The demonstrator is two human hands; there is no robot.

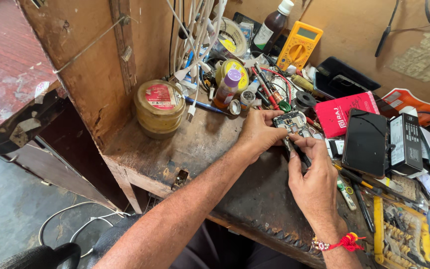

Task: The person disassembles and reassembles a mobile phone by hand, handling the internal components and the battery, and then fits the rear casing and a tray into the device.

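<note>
My left hand [257,132] grips a small opened phone body with its circuit board [292,122] showing, holding it over the worn wooden workbench [190,144]. My right hand [314,177] is closed around a thin dark tool [294,149] whose tip meets the lower edge of the board. A red thread band [347,242] circles my right wrist. Both hands sit close together at the bench's middle.
A round yellow tin [159,107] stands at the left. Behind lie a purple-capped bottle [227,87], a yellow multimeter [299,45], a brown bottle [273,25] and hanging white cables [195,45]. To the right are a red box [349,112], a black phone [365,142], screwdrivers and small parts.
</note>
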